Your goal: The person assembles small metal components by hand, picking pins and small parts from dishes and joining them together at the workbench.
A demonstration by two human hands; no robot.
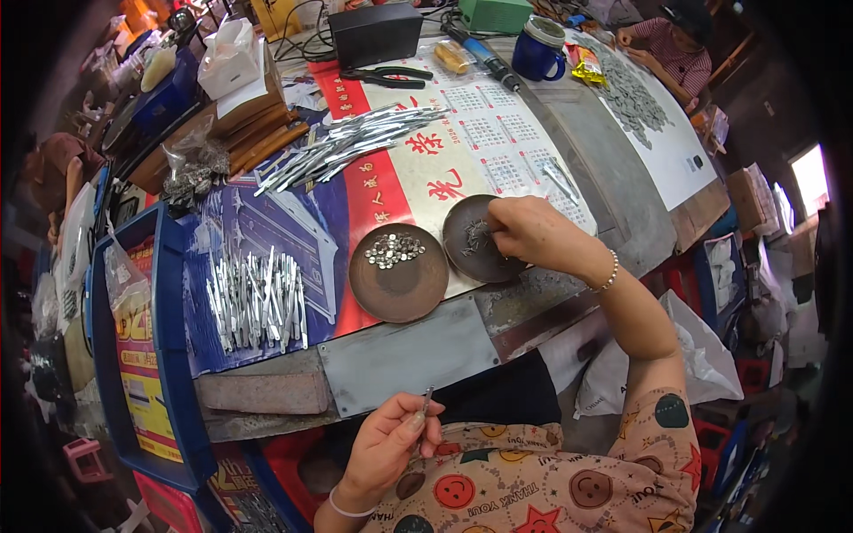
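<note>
My left hand (391,437) is low, below the table edge near my lap, pinching a thin silver metal strip (427,398) upright between thumb and fingers. My right hand (526,233) reaches over the right round brown dish (462,253), fingertips pinched down among small grey metal bits (477,234) in it; what they grip is hidden. The left brown dish (397,289) holds a heap of small shiny round pieces (394,249). A pile of short silver strips (258,298) lies to its left on the blue sheet.
Longer silver strips (346,142) lie at the table's middle back. Pliers (386,77), a black box (375,34), a blue mug (539,51) and a tissue bag (229,55) stand farther back. Another person (671,44) works at the far right by a spread of grey parts (633,93).
</note>
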